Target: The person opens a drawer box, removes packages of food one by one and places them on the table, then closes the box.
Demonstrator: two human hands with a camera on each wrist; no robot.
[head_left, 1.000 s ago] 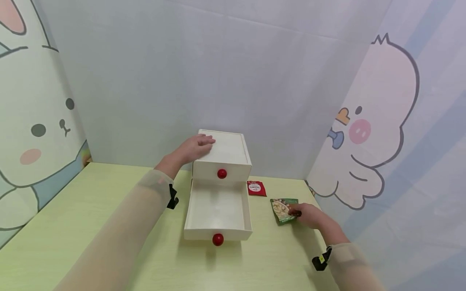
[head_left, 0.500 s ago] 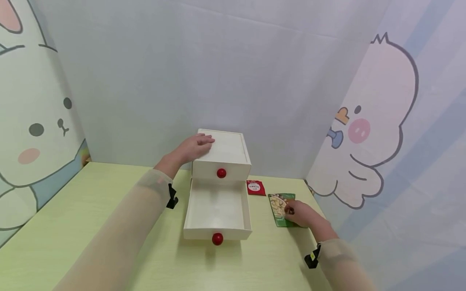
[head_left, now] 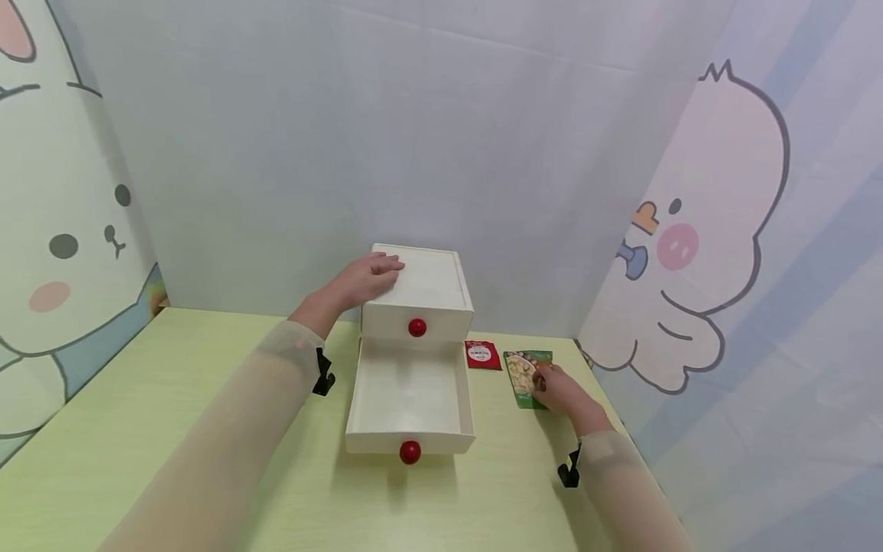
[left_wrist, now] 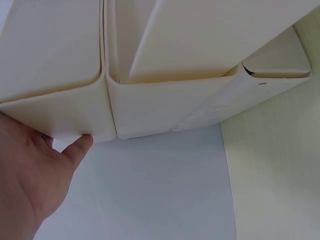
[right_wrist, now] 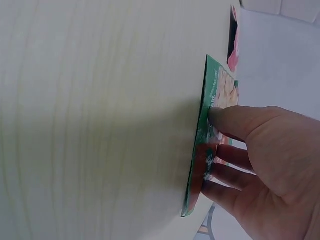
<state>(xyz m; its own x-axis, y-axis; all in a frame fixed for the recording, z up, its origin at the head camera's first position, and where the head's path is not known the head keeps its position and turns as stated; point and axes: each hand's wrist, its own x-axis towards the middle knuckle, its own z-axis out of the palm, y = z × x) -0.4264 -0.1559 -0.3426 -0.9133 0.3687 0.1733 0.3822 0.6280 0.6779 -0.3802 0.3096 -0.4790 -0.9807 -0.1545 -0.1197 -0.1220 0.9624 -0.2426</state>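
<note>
A white two-drawer cabinet (head_left: 433, 277) stands on the table, its lower drawer (head_left: 410, 391) pulled out and bare inside. My left hand (head_left: 362, 282) rests on the cabinet's top left edge; in the left wrist view its thumb (left_wrist: 80, 149) touches the white panel and the other fingers are mostly hidden. To the right, a green food packet (head_left: 522, 376) with a picture of food lies on the table. Fingertips of my right hand (head_left: 560, 389) touch its printed face. The right wrist view has thumb and fingers (right_wrist: 232, 175) apart on the packet's upper side.
A small red packet (head_left: 483, 355) lies between the cabinet and the green packet. Red round knobs (head_left: 417, 327) stick out from both drawer fronts. Behind the pale yellow table (head_left: 207, 368) hangs a grey-white curtain (head_left: 276, 153), with cartoon-printed sheets at both sides.
My right hand has moved forward and left, and the green packet has shifted the same way, away from me. My left hand stays on the cabinet. The drawer has not moved.
</note>
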